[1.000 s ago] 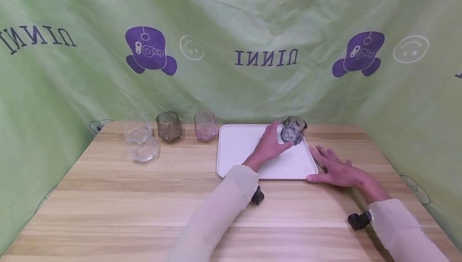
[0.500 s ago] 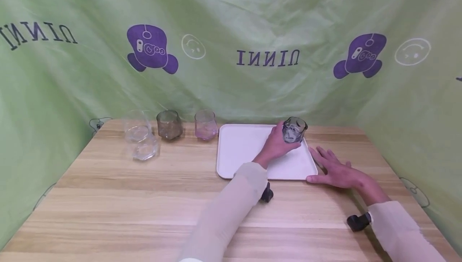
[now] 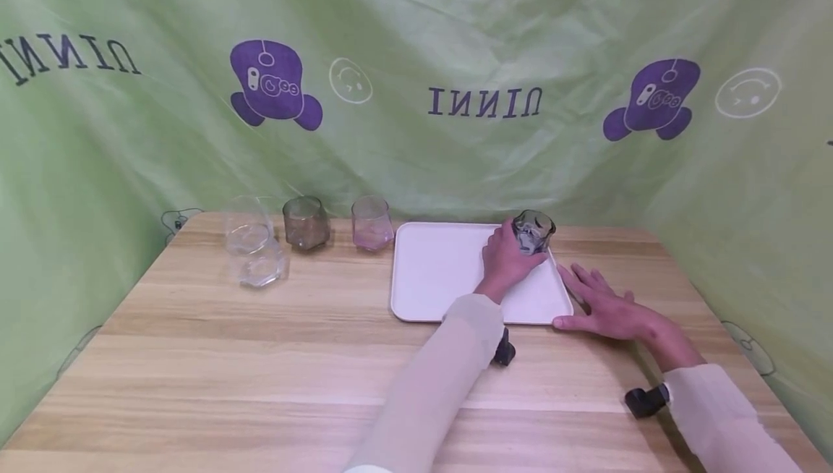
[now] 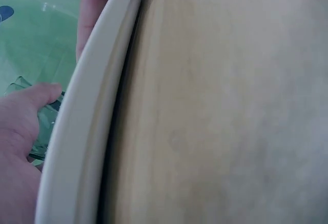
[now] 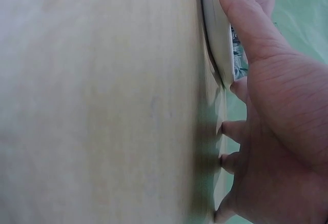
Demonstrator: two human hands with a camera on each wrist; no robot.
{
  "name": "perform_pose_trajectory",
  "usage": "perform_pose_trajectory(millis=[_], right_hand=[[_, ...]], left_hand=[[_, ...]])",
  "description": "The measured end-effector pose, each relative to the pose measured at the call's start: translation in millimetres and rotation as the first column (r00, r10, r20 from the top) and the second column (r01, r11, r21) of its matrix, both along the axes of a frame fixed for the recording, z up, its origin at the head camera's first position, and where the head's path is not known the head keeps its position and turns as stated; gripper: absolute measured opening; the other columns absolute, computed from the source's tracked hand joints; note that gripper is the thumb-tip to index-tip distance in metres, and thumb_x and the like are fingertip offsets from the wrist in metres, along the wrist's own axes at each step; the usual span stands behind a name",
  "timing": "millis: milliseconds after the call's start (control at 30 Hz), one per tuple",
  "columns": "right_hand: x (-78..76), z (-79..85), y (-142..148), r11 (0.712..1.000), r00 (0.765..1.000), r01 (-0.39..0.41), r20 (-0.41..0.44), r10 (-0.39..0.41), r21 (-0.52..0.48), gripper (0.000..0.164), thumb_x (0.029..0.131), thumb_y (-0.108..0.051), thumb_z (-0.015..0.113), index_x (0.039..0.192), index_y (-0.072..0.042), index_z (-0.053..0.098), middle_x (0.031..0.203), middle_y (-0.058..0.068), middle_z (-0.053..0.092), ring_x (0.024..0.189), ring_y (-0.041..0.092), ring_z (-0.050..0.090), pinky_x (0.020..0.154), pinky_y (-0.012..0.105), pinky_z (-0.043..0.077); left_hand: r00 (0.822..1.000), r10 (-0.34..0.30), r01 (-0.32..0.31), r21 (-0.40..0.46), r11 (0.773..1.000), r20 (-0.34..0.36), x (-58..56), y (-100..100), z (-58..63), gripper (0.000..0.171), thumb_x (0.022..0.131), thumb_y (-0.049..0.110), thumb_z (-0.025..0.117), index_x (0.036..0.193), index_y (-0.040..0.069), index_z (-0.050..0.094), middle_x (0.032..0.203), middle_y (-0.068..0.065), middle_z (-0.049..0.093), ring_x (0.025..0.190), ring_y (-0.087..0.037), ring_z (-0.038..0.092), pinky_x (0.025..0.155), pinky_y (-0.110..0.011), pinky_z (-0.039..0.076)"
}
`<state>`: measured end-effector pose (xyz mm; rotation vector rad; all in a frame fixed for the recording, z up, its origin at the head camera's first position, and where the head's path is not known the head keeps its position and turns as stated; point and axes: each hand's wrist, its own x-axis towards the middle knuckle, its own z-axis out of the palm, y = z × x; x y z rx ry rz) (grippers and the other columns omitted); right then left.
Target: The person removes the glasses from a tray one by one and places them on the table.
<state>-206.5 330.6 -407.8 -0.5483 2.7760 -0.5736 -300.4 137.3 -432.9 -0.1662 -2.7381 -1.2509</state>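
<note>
A smoky grey drinking glass with a wavy rim stands upright at the back right corner of a white tray. My left hand grips it from the left, thumb at the near side and fingers on the far side, hiding its lower part. The left wrist view shows the thumb against the green-tinted glass behind the tray's rim. My right hand lies with fingers spread at the tray's right edge. In the right wrist view, its fingertips touch the wooden table and the thumb lies along the tray rim.
Left of the tray stand a pink glass, a brown glass and clear glasses near the table's back left. A green printed curtain encloses the wooden table at the back and sides.
My left hand and forearm have shifted right, and the hand has come in closer around the grey glass. The right hand and tray have stayed in place.
</note>
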Motion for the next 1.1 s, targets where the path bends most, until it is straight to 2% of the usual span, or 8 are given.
perform_pose_trajectory(millis=[133, 333, 533, 733, 967, 1100], right_hand=[[0.5, 0.2, -1.6, 1.0, 1.0, 0.001, 0.003, -0.001, -0.001, 0.104, 0.093, -0.054, 0.069, 0.166, -0.013, 0.007, 0.164, 0.035, 0.0, 0.142, 0.067, -0.001, 0.089, 0.093, -0.004], [-0.3, 0.0, -1.8, 1.0, 1.0, 0.002, 0.006, -0.002, -0.002, 0.104, 0.094, -0.054, 0.068, 0.166, -0.012, 0.007, 0.164, 0.035, 0.0, 0.142, 0.067, -0.002, 0.09, 0.093, -0.004], [0.3, 0.4, -0.7, 1.0, 1.0, 0.006, 0.012, -0.006, 0.006, 0.104, 0.094, -0.054, 0.068, 0.166, -0.01, 0.007, 0.164, 0.036, 0.0, 0.142, 0.067, -0.002, 0.09, 0.093, -0.004], [0.4, 1.2, -3.3, 1.0, 1.0, 0.01, 0.014, -0.01, 0.005, 0.104, 0.093, -0.055, 0.069, 0.166, -0.01, 0.009, 0.164, 0.036, 0.001, 0.143, 0.067, -0.001, 0.09, 0.093, -0.003], [1.6, 0.6, -3.9, 1.0, 1.0, 0.024, 0.019, -0.024, 0.01, 0.105, 0.092, -0.056, 0.069, 0.165, -0.009, 0.01, 0.164, 0.036, 0.002, 0.143, 0.066, -0.001, 0.091, 0.093, -0.003], [1.0, 1.5, -2.2, 1.0, 1.0, 0.027, 0.014, -0.027, 0.009, 0.105, 0.093, -0.056, 0.069, 0.165, -0.009, 0.01, 0.163, 0.036, 0.001, 0.143, 0.066, -0.001, 0.091, 0.093, -0.003]], left_hand=[[1.0, 0.011, -0.011, -0.027, 1.0, -0.007, -0.7, 0.6, -1.5, 0.09, 0.079, 0.049, 0.088, 0.15, 0.012, 0.044, 0.135, -0.008, 0.06, 0.124, -0.024, 0.056, 0.107, -0.038, 0.042], [1.0, 0.023, -0.023, -0.015, 1.0, -0.007, -2.0, 0.3, -3.9, 0.087, 0.08, 0.05, 0.087, 0.146, 0.011, 0.047, 0.132, -0.007, 0.061, 0.123, -0.023, 0.056, 0.105, -0.036, 0.043], [1.0, 0.019, -0.02, 0.05, 0.999, 0.017, -3.9, 0.2, -3.9, 0.084, 0.077, 0.046, 0.089, 0.144, 0.012, 0.05, 0.131, -0.007, 0.062, 0.122, -0.025, 0.057, 0.104, -0.037, 0.044], [1.0, 0.003, -0.007, 0.136, 0.991, 0.029, -0.6, -5.5, -2.0, 0.081, 0.077, 0.038, 0.092, 0.142, 0.011, 0.053, 0.129, -0.007, 0.063, 0.119, -0.026, 0.058, 0.102, -0.037, 0.046], [0.998, -0.056, 0.043, 0.291, 0.956, 0.037, -0.8, -15.9, -1.4, 0.076, 0.077, 0.026, 0.092, 0.14, 0.008, 0.053, 0.126, -0.006, 0.064, 0.114, -0.022, 0.06, 0.099, -0.032, 0.05], [0.996, -0.088, 0.077, 0.304, 0.949, 0.024, -1.2, -20.6, 6.5, 0.075, 0.076, 0.023, 0.091, 0.139, 0.007, 0.054, 0.125, -0.005, 0.065, 0.113, -0.02, 0.06, 0.098, -0.029, 0.05]])
